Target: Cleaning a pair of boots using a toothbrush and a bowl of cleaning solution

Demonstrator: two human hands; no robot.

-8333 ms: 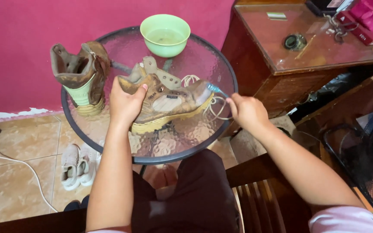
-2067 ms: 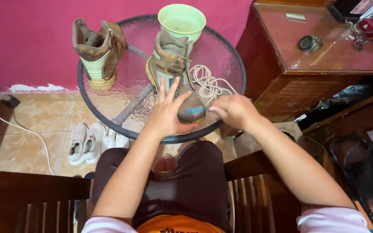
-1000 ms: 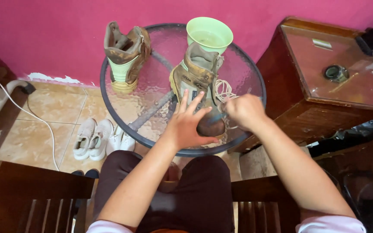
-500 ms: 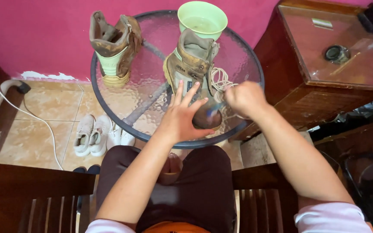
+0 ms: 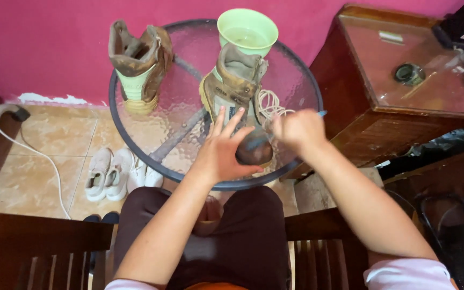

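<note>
A magenta wall (image 5: 55,48) stands far, tan floor tiles (image 5: 44,145) below. A dark wooden cabinet (image 5: 404,102) sits right; what seems a wooden chair (image 5: 33,241) lies near.

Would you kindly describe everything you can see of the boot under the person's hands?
The boot is a worn tan ankle boot with a darker rounded toe and an open, unlaced collar. It stands upright on the round glass table, toe toward the person, just before the green bowl. The left hand rests spread on its forefoot; the right hand holds a blue-handled brush at the toe.
</note>
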